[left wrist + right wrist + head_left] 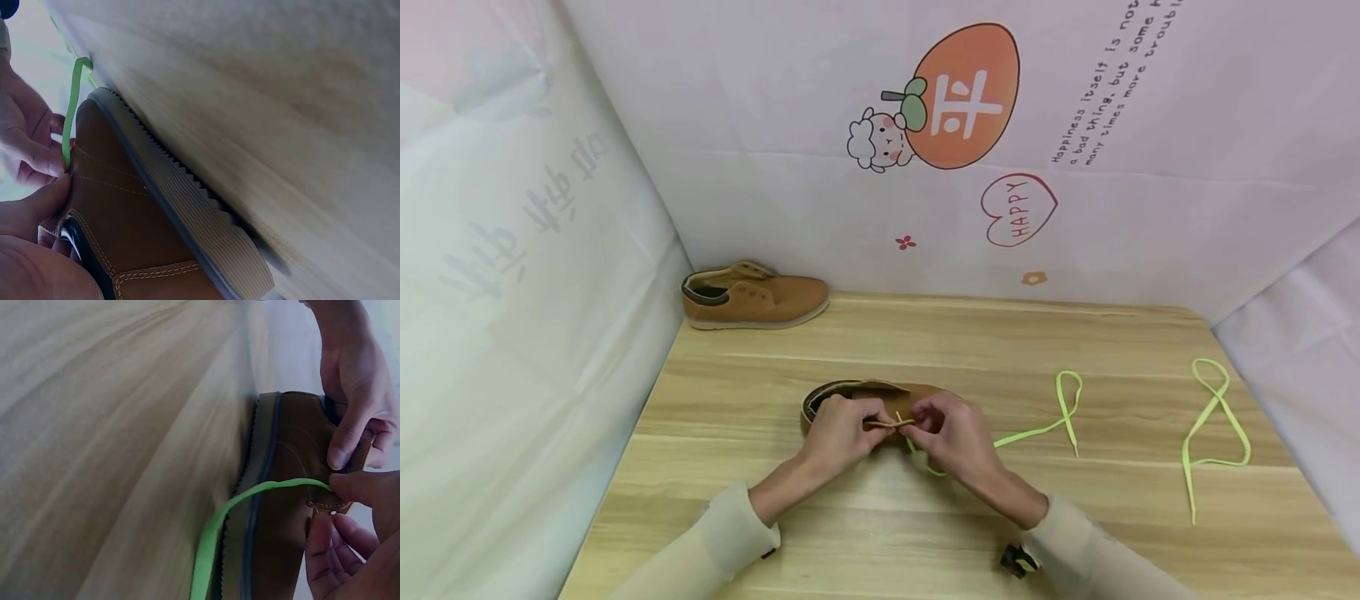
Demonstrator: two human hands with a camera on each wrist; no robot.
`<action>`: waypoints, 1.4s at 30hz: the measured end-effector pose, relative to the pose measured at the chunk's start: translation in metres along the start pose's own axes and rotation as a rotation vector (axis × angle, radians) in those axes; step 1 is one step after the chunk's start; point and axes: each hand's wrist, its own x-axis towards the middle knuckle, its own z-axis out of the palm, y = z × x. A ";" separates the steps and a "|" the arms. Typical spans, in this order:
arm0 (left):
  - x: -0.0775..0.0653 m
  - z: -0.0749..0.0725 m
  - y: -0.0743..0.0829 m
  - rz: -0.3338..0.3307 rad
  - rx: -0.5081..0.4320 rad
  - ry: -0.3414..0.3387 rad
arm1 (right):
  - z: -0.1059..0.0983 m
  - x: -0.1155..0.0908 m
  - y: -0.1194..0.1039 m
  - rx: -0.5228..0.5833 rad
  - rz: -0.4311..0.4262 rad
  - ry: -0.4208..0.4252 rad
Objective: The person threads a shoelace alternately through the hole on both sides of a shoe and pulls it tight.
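A brown leather shoe [925,392] lies in the middle of the table, toe to the right. My left hand [842,429] pinches its near eyelet flap between thumb and fingers, as the right wrist view also shows, with the thumb on the outer face. My right hand [955,433] is at the front corner of the same flap, pinching a yellow-green shoelace [269,486] where it meets the leather. A small pale lace tip [333,513] shows by the flap's edge. The lace hangs down over the shoe's side. Fingers partly hide the eyelets.
A second brown shoe [775,300], without a lace, stands at the table's back left corner. The worked lace trails right into a loop [1067,404]. Another yellow-green lace [1213,425] lies farther right. Printed white cloth [775,192] hangs behind the table and at both sides.
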 end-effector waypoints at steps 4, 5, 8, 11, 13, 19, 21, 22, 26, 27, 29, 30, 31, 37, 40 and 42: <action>-0.002 0.001 0.000 0.034 0.039 0.013 | 0.000 0.002 0.001 -0.063 -0.108 -0.026; -0.003 0.002 0.000 0.043 0.040 0.014 | 0.000 0.002 0.001 -0.073 -0.126 -0.030; -0.004 0.003 0.000 0.065 0.050 0.015 | 0.002 0.002 0.002 -0.083 -0.172 -0.029; -0.005 0.003 0.001 0.091 0.058 0.012 | 0.003 0.000 0.002 -0.061 -0.191 -0.026; -0.005 0.003 0.002 0.110 0.067 0.012 | 0.003 0.000 0.002 -0.051 -0.207 -0.018; -0.006 0.004 0.003 0.155 0.088 0.016 | 0.003 -0.003 0.004 -0.043 -0.238 -0.003; -0.006 0.004 0.003 0.165 0.097 0.016 | 0.002 -0.005 0.004 -0.029 -0.236 -0.012; -0.007 0.004 0.003 0.169 0.101 0.017 | 0.001 -0.006 0.004 -0.019 -0.231 -0.020; -0.007 0.004 0.003 0.186 0.114 0.024 | -0.002 -0.008 0.004 0.023 -0.200 -0.055; -0.008 0.004 0.003 0.190 0.117 0.026 | -0.002 -0.009 0.004 0.044 -0.186 -0.064; -0.008 0.004 0.003 0.201 0.120 0.030 | -0.002 -0.008 0.003 0.086 -0.154 -0.081; -0.008 0.005 0.002 0.207 0.121 0.031 | -0.002 -0.007 0.003 0.113 -0.137 -0.088; -0.008 0.005 0.002 0.214 0.124 0.032 | -0.002 -0.006 0.002 0.138 -0.120 -0.093; -0.008 0.006 0.001 0.231 0.130 0.033 | -0.004 0.000 0.000 0.231 0.022 -0.103; -0.008 0.006 0.000 0.219 0.121 0.030 | -0.006 0.002 -0.003 0.271 0.104 -0.111; -0.008 0.006 0.000 0.207 0.109 0.027 | -0.007 0.003 -0.004 0.318 0.145 -0.121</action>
